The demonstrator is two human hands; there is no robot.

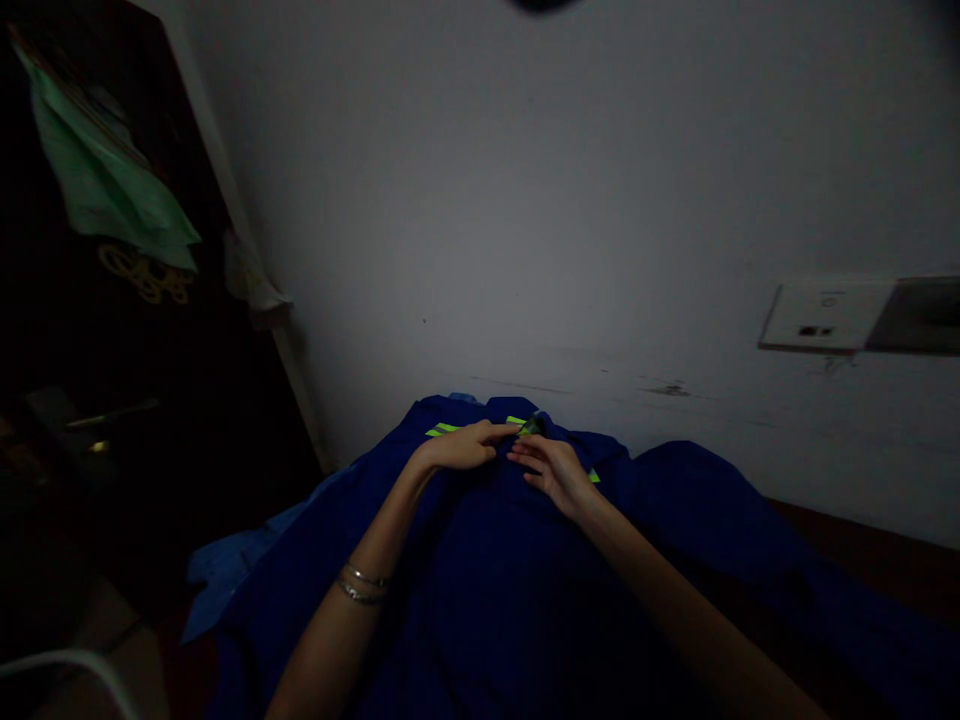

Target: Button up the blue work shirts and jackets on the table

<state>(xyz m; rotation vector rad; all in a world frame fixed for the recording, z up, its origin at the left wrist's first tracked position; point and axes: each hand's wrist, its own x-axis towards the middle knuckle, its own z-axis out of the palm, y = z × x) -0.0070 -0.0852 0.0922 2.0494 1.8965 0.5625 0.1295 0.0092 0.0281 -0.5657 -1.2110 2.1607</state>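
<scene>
A dark blue work jacket (480, 560) with yellow-green reflective strips lies spread out below me, one long part reaching off to the right. My left hand (469, 447) comes in from the left with its index finger stretched to the strip and its other fingers curled on the cloth. Bent at the fingers, my right hand (555, 472) pinches the cloth beside a small raised fold (534, 424) with a greyish inner side. The fingertips of both hands almost meet there. Exactly what lies between them is too dark to make out.
Behind the jacket rises a pale wall (525, 230) with a socket plate (821, 318) at the right. A dark door (225, 420) with a handle (112, 412) stands at the left, hung with green cloth (112, 185). Lighter blue cloth (236, 570) sticks out under the jacket.
</scene>
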